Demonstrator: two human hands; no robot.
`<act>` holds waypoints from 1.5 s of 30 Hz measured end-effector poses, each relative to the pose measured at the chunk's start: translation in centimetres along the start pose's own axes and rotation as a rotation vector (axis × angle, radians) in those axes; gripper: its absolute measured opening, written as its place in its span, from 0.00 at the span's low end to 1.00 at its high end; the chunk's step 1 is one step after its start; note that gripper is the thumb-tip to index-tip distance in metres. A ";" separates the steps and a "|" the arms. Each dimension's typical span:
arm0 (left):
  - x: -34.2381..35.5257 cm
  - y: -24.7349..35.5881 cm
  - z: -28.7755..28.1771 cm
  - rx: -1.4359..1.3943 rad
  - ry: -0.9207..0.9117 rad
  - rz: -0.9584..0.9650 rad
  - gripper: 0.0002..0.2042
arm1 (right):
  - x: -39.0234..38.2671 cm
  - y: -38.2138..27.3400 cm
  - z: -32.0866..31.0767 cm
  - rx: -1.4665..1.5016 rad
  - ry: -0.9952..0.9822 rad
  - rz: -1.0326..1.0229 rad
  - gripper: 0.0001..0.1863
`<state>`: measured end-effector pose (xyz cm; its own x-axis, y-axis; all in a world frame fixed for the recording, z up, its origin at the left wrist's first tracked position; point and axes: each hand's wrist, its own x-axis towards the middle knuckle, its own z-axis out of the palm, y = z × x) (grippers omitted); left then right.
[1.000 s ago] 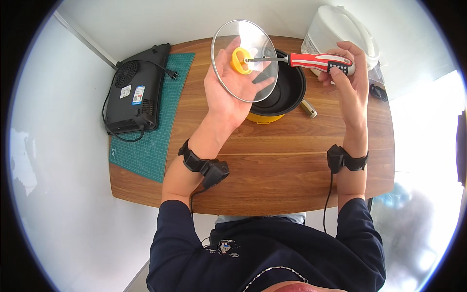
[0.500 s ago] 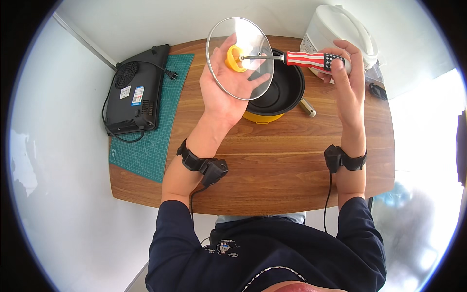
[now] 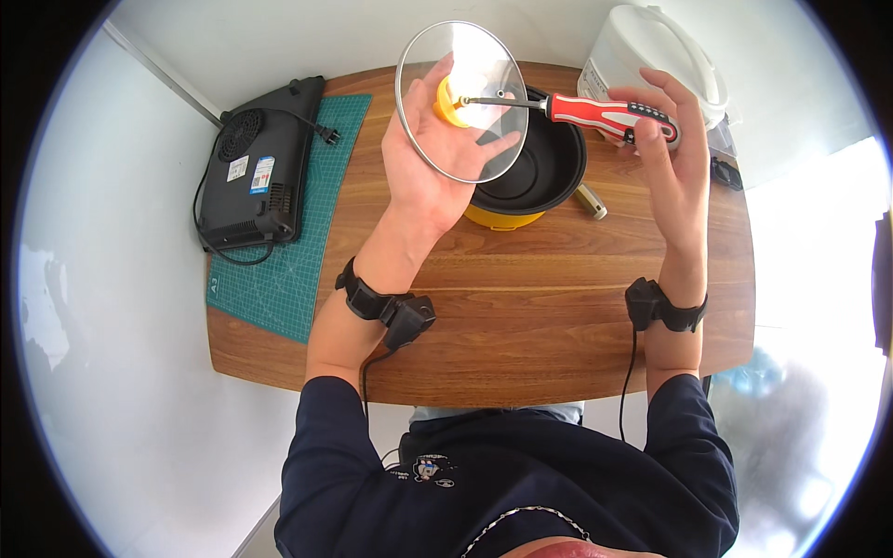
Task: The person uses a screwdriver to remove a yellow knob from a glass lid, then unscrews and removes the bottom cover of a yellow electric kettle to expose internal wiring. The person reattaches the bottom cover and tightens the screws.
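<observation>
A round glass lid point(image 3: 482, 73), clear and gently domed with a thin, shiny metal rim, is raised above the counter point(image 3: 521, 307), tilted and catching a strong white glare. Behind the glass, at its middle, sits a yellow knob point(image 3: 446, 104), smooth and apparently plastic. The left hand point(image 3: 430, 177) backs the lid, palm up; some fingers spread out behind the glass, but whether the others close around the knob I cannot tell. The right hand point(image 3: 674, 167) grips a screwdriver point(image 3: 595, 113) between thumb and fingers, 1 finger raised clear. Its fat, glossy handle is red, white and black with white stars; its slim metal shaft crosses the lid's edge, tip at the lid's centre.

Below the lid, a pot point(image 3: 541, 172) shows a dark, matte, rounded interior and a bright yellow outer wall. The wood-grained counter has curved edges. At its left, a flat black appliance point(image 3: 253, 181) with a round, slotted vent lies on a green gridded mat point(image 3: 307, 251). A white lidded bucket point(image 3: 642, 56) stands at the far right.
</observation>
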<state>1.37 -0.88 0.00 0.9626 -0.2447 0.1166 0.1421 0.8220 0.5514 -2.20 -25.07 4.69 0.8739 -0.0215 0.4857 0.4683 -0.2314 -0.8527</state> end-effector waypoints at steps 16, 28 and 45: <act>0.1 0.1 -0.5 -0.076 0.030 -0.025 0.31 | 0.0 0.1 -0.2 -0.192 -0.124 -0.152 0.24; 0.3 0.2 -0.7 -0.099 -0.015 -0.074 0.26 | -0.1 -0.8 -0.5 -0.176 -0.097 -0.061 0.22; 0.4 0.3 -0.3 -0.105 -0.012 -0.078 0.32 | 1.5 3.0 -0.9 0.934 0.015 0.295 0.23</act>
<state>1.86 -0.59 -0.08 0.9449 -0.3155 0.0874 0.2402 0.8493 0.4701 0.43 -26.63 3.04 0.9737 0.0309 0.2256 0.1523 0.6481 -0.7462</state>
